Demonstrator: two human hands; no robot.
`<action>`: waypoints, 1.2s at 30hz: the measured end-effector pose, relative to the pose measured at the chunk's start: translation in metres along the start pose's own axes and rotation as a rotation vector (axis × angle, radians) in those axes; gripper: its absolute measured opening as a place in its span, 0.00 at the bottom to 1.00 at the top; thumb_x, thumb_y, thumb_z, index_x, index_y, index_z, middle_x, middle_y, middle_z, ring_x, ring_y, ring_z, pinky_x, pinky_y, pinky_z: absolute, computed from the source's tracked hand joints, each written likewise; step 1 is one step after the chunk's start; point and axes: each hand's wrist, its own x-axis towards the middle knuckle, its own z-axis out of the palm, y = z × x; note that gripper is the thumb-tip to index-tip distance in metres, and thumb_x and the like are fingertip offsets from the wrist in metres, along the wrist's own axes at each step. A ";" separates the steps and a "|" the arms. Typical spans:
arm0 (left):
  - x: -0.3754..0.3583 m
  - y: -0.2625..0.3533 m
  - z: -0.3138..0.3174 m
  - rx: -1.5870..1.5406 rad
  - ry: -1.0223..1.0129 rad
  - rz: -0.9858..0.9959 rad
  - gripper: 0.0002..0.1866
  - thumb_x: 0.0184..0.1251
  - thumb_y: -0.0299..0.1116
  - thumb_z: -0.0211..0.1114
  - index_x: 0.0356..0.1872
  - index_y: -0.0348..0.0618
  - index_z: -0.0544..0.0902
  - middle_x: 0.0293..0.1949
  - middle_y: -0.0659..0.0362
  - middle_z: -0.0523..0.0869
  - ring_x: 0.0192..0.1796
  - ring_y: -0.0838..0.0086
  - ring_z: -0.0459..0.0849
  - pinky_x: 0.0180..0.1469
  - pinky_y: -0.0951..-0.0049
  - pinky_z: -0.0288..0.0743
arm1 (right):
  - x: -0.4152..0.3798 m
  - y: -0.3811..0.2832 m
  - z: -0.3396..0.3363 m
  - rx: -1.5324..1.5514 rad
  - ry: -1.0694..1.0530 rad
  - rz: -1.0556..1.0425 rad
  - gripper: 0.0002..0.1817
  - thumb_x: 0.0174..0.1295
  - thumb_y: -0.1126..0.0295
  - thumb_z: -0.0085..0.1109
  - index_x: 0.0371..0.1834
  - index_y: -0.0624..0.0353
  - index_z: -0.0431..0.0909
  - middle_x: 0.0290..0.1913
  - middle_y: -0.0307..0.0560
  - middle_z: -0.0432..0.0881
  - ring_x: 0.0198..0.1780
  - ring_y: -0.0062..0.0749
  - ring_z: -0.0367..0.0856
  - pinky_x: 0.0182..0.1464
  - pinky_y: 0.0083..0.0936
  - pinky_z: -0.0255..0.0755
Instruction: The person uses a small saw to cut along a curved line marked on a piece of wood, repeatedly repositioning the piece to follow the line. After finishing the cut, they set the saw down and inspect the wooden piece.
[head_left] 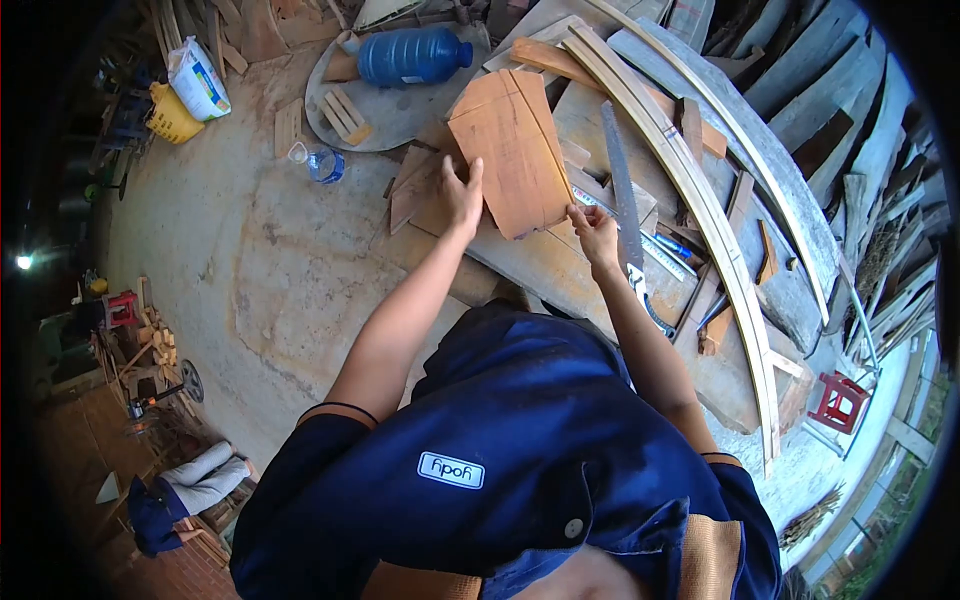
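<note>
A flat reddish wooden board (515, 150) with a pencil line along it lies on a wooden workbench (540, 265). My left hand (460, 195) rests on the board's near left edge, fingers spread and pressing it down. My right hand (595, 232) is at the board's near right corner, fingers pinched together; whether a pencil is in them is too small to tell. A hand saw (622, 195) lies just right of my right hand, blade pointing away from me.
Long curved wooden strips (690, 170) and grey planks (790, 100) are stacked on the right. A blue water jug (412, 55) lies on a round slab at the back. A small bottle (322, 163), a yellow basket (170, 117) and a red stool (838, 400) stand about the concrete floor.
</note>
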 end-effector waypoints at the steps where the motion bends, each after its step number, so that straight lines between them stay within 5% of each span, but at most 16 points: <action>1: 0.013 0.005 -0.004 -0.002 0.005 0.004 0.38 0.70 0.48 0.65 0.71 0.31 0.63 0.68 0.41 0.70 0.68 0.57 0.72 0.67 0.58 0.67 | -0.001 -0.001 0.000 0.018 -0.022 0.036 0.23 0.59 0.48 0.71 0.35 0.60 0.82 0.28 0.39 0.81 0.31 0.25 0.78 0.38 0.26 0.73; 3: 0.027 0.019 -0.010 -0.131 -0.208 -0.098 0.26 0.65 0.41 0.72 0.55 0.30 0.78 0.49 0.49 0.86 0.50 0.69 0.84 0.53 0.67 0.77 | -0.004 -0.004 -0.003 0.041 -0.069 0.068 0.22 0.61 0.48 0.69 0.35 0.59 0.82 0.29 0.37 0.80 0.31 0.22 0.76 0.37 0.23 0.71; 6: 0.024 0.039 -0.005 -0.337 -0.197 -0.211 0.25 0.58 0.40 0.77 0.47 0.30 0.82 0.58 0.45 0.79 0.57 0.61 0.79 0.59 0.65 0.73 | -0.010 -0.011 -0.013 0.075 -0.138 0.143 0.21 0.65 0.47 0.65 0.37 0.56 0.81 0.30 0.34 0.79 0.31 0.18 0.75 0.37 0.18 0.69; 8: 0.018 0.046 0.005 -0.095 -0.043 -0.066 0.22 0.60 0.34 0.76 0.49 0.32 0.78 0.52 0.51 0.80 0.52 0.67 0.80 0.57 0.69 0.73 | -0.017 -0.012 -0.017 0.093 -0.169 0.189 0.21 0.67 0.46 0.63 0.40 0.55 0.80 0.31 0.33 0.79 0.31 0.17 0.75 0.37 0.18 0.69; 10: -0.005 0.083 0.002 -0.678 -0.036 -0.017 0.19 0.62 0.27 0.73 0.49 0.36 0.72 0.49 0.53 0.79 0.51 0.71 0.78 0.55 0.71 0.73 | -0.026 -0.009 -0.028 0.355 -0.179 0.218 0.22 0.68 0.48 0.61 0.43 0.58 0.80 0.31 0.34 0.78 0.30 0.17 0.75 0.35 0.16 0.68; 16: -0.016 0.158 -0.061 -0.464 -0.144 0.338 0.14 0.63 0.18 0.66 0.45 0.36 0.70 0.36 0.57 0.82 0.38 0.79 0.80 0.41 0.76 0.75 | -0.042 0.020 -0.079 0.368 -0.097 0.280 0.14 0.72 0.57 0.57 0.44 0.57 0.79 0.29 0.32 0.76 0.27 0.14 0.73 0.31 0.14 0.66; 18: -0.013 0.156 -0.072 -0.142 -0.101 0.587 0.16 0.63 0.21 0.67 0.47 0.38 0.70 0.33 0.51 0.84 0.35 0.70 0.85 0.39 0.69 0.77 | -0.043 0.036 -0.089 0.417 -0.105 0.314 0.13 0.73 0.57 0.56 0.46 0.56 0.78 0.29 0.31 0.76 0.26 0.14 0.72 0.30 0.16 0.65; 21: -0.032 0.146 -0.066 0.299 -0.091 0.515 0.17 0.63 0.28 0.66 0.48 0.44 0.70 0.32 0.39 0.84 0.37 0.40 0.84 0.37 0.46 0.76 | -0.041 0.045 -0.088 0.386 -0.112 0.326 0.12 0.73 0.60 0.56 0.46 0.57 0.77 0.29 0.31 0.75 0.26 0.13 0.71 0.28 0.15 0.63; 26: -0.026 0.152 -0.065 0.271 -0.096 0.604 0.19 0.63 0.29 0.66 0.50 0.45 0.68 0.35 0.40 0.85 0.40 0.40 0.84 0.38 0.46 0.75 | -0.038 0.022 -0.071 0.238 -0.187 0.206 0.11 0.70 0.62 0.58 0.44 0.58 0.79 0.30 0.35 0.78 0.27 0.16 0.73 0.31 0.17 0.67; 28: -0.027 0.159 -0.069 0.248 -0.128 0.521 0.18 0.64 0.28 0.68 0.51 0.40 0.71 0.40 0.41 0.85 0.48 0.42 0.84 0.45 0.54 0.77 | -0.037 0.021 -0.067 0.205 -0.191 0.172 0.12 0.70 0.61 0.59 0.44 0.58 0.81 0.31 0.36 0.80 0.29 0.17 0.75 0.34 0.19 0.69; 32: -0.002 0.135 -0.067 0.335 -0.127 0.489 0.17 0.65 0.26 0.67 0.50 0.38 0.70 0.39 0.43 0.87 0.46 0.51 0.88 0.45 0.60 0.78 | -0.041 0.023 -0.057 0.169 -0.230 0.148 0.12 0.71 0.61 0.57 0.44 0.57 0.81 0.31 0.36 0.80 0.29 0.17 0.76 0.34 0.18 0.69; 35: 0.012 0.127 -0.069 -0.015 -0.176 0.427 0.15 0.68 0.22 0.64 0.50 0.36 0.69 0.41 0.52 0.88 0.44 0.77 0.85 0.44 0.72 0.79 | -0.041 0.028 -0.066 0.129 -0.218 0.153 0.11 0.72 0.61 0.56 0.45 0.57 0.81 0.31 0.34 0.79 0.28 0.16 0.75 0.33 0.16 0.69; 36: 0.010 0.123 -0.068 -0.013 -0.178 0.423 0.15 0.68 0.22 0.64 0.50 0.36 0.69 0.41 0.52 0.88 0.44 0.77 0.85 0.44 0.72 0.79 | -0.043 0.030 -0.067 0.118 -0.209 0.138 0.12 0.72 0.60 0.56 0.45 0.57 0.81 0.31 0.34 0.79 0.27 0.16 0.75 0.33 0.17 0.69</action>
